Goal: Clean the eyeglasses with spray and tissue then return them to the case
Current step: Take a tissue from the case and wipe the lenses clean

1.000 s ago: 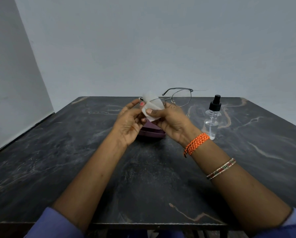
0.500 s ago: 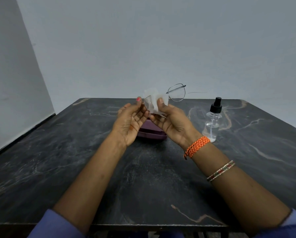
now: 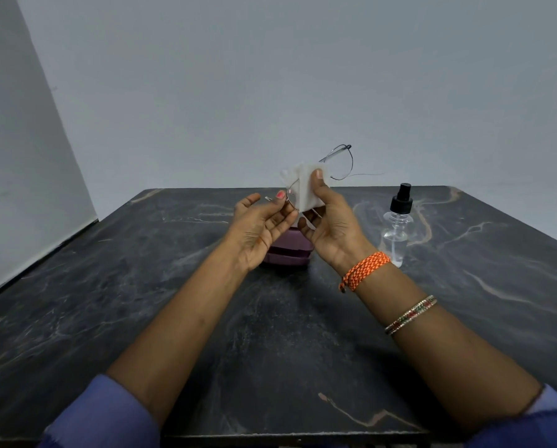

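Thin wire-rimmed eyeglasses (image 3: 343, 158) are held up above the table's far half, tilted with one lens high at the right. My right hand (image 3: 330, 221) pinches a white tissue (image 3: 308, 185) folded over the lower lens, thumb on the tissue's front. My left hand (image 3: 261, 226) holds the frame's left edge with its fingertips, palm turned up. The purple case (image 3: 287, 253) lies shut on the table just below and behind both hands, partly hidden by them. A clear spray bottle (image 3: 396, 226) with a black pump top stands to the right of my right hand.
The dark marble table (image 3: 270, 334) stretches wide in front of me, with its near edge at the bottom of the view. Grey walls rise behind and to the left. An orange thread band and a bangle sit on my right forearm.
Both hands have lifted the glasses higher and tilted them, so the free lens now points up to the right. The tissue stays pinched over the other lens.
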